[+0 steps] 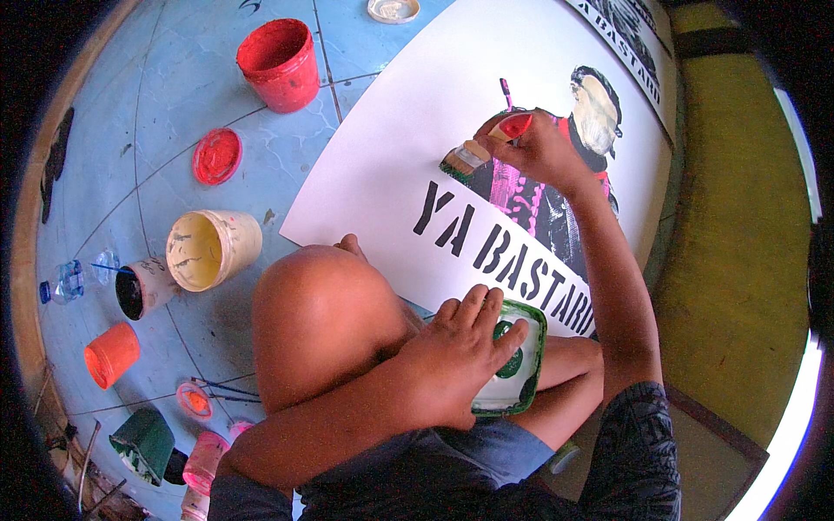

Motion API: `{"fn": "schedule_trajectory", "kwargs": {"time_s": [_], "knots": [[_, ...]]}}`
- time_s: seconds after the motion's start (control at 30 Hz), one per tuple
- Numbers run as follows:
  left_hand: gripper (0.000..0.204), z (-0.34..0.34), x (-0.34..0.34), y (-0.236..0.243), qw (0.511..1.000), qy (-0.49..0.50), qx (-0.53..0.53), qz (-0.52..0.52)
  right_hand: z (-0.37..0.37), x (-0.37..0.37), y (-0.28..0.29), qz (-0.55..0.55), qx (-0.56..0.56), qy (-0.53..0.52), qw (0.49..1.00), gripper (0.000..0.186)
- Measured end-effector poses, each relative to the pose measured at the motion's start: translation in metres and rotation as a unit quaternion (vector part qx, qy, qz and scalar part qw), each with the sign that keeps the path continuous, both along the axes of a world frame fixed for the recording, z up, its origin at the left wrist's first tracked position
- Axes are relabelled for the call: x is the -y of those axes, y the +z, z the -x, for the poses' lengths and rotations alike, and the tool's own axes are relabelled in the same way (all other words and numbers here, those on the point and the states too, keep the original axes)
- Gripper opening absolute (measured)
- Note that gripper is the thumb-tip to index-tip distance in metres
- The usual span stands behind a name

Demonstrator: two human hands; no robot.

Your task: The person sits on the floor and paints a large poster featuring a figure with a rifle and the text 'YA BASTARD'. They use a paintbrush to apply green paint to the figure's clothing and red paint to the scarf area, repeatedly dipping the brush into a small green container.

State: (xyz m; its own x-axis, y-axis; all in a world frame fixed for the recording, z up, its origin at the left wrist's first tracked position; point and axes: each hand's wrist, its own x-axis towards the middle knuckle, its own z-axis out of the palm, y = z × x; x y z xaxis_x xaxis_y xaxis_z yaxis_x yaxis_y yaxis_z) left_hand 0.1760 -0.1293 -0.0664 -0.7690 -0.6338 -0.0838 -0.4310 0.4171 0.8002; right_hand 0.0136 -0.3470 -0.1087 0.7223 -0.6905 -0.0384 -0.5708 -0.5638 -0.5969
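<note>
My right hand [543, 149] is closed around a wide flat paintbrush [470, 156], whose handle has a red part showing above my fingers. Its dark green bristles are against the painted figure [530, 204] on a white poster sheet [382, 161], at the left edge of the figure's pink and black clothing. Bold black stencilled lettering [499, 252] runs below the figure. My left hand [460, 343] grips a square, green-rimmed paint lid [508, 399] above my lap. Dark green paint [508, 352] lies on its whitish surface, partly hidden by my thumb.
On the blue tiled floor at left stand a red bucket [282, 69], a red-smeared lid [217, 156], a cream tub [230, 247], a black paint pot [143, 291], a plastic bottle [65, 285], an orange cup [113, 354] and a green container [143, 447]. Another printed sheet [630, 35] lies at the top right.
</note>
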Motion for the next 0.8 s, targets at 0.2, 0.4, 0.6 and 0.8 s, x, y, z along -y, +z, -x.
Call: {"fn": "schedule_trajectory", "kwargs": {"time_s": [0.2, 0.4, 0.6, 0.8], "knots": [[0.103, 0.001, -0.001, 0.000, 1.000, 0.001, 0.002, 0.008, -0.001, -0.002, -0.003, 0.014, -0.078, -0.011, 0.997, 0.023], [0.102, 0.000, -0.001, 0.000, 1.000, -0.002, -0.004, 0.002, 0.013, 0.001, -0.006, 0.009, 0.011, -0.038, 0.999, 0.023], [0.102, 0.003, -0.001, -0.002, 1.000, 0.002, -0.012, 0.015, 0.042, 0.015, -0.026, 0.054, -0.098, -0.097, 0.989, 0.021], [0.102, 0.002, -0.002, -0.001, 1.000, 0.008, -0.005, 0.012, 0.046, 0.018, -0.016, 0.024, 0.052, -0.149, 0.987, 0.017]]}}
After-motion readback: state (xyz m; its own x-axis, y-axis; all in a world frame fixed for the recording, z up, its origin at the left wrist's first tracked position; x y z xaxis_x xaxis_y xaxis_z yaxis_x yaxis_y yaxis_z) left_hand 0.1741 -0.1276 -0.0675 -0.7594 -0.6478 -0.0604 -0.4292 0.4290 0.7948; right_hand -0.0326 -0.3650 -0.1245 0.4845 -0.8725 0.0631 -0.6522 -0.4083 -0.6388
